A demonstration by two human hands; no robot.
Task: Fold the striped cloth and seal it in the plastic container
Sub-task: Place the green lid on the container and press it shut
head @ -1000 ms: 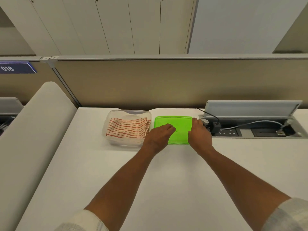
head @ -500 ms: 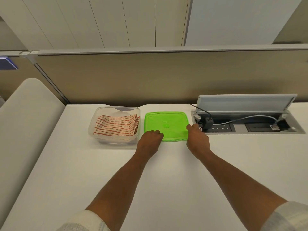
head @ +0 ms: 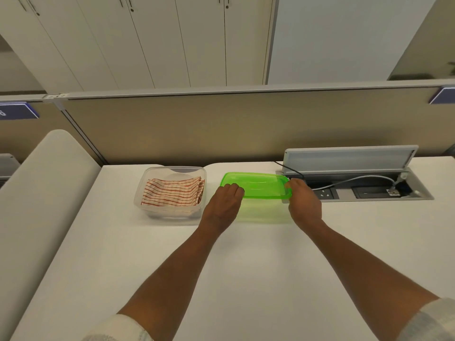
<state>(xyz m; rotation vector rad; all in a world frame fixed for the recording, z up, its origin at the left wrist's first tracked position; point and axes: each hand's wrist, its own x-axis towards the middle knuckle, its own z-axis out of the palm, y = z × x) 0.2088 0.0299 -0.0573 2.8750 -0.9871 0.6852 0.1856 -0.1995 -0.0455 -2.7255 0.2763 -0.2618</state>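
Note:
The folded red-and-white striped cloth (head: 172, 193) lies inside the clear plastic container (head: 147, 173), which stands uncovered at the back of the white desk. To its right the green lid (head: 261, 187) is held a little above the desk, casting a green shadow below it. My left hand (head: 225, 205) grips the lid's left near corner. My right hand (head: 304, 201) grips its right edge. The lid is apart from the container.
An open cable box (head: 357, 188) with sockets, plugs and a grey cable is sunk into the desk right behind my right hand. Its flap (head: 344, 159) stands upright. A beige partition (head: 221, 129) closes the desk's far edge. A padded panel (head: 37, 193) borders the left side.
The green lid lay flat on the desk with my hands at its edges. Now both hands hold it lifted off the surface.

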